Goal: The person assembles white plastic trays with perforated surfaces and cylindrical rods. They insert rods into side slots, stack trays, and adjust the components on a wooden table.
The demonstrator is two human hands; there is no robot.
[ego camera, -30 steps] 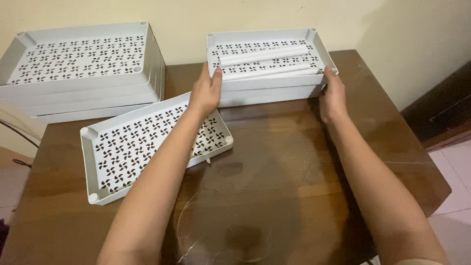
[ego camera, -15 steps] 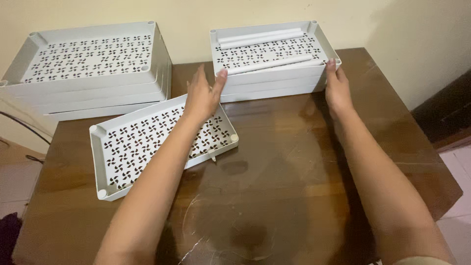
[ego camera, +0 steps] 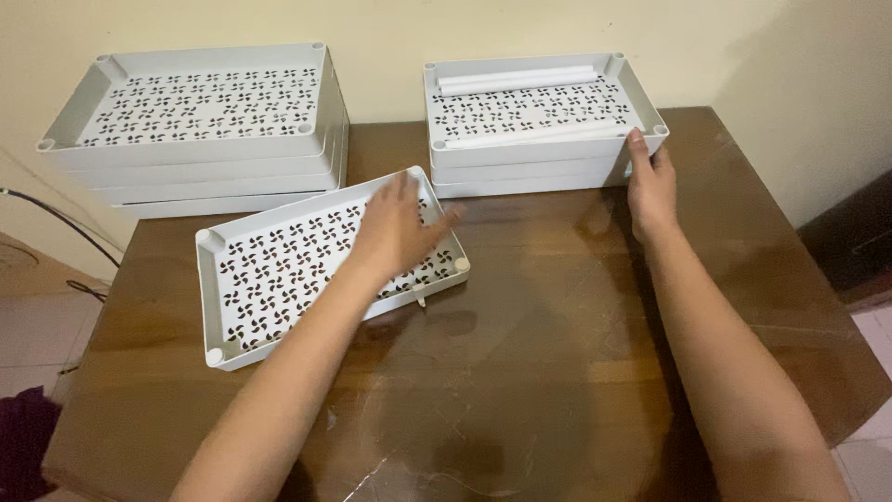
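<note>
The loose tray [ego camera: 279,279], lying askew on the surface [ego camera: 557,353], is being covered by the open left hand [ego camera: 395,228]; the right hand [ego camera: 650,181] is being pressed open against the stack [ego camera: 539,139], whose rods [ego camera: 516,79] might be rolled off if nudged.

The bench [ego camera: 557,307] looks like dark brown wood under a glossy, glass-like top that throws soft reflections. The single tray [ego camera: 279,279] near the left is pale grey plastic, matt and smooth, its floor pierced with pinwheel cut-outs. The far left stack [ego camera: 200,153] and far right stack [ego camera: 534,167] look the same matt plastic. White tubes [ego camera: 516,79] in the right stack look smooth.
</note>
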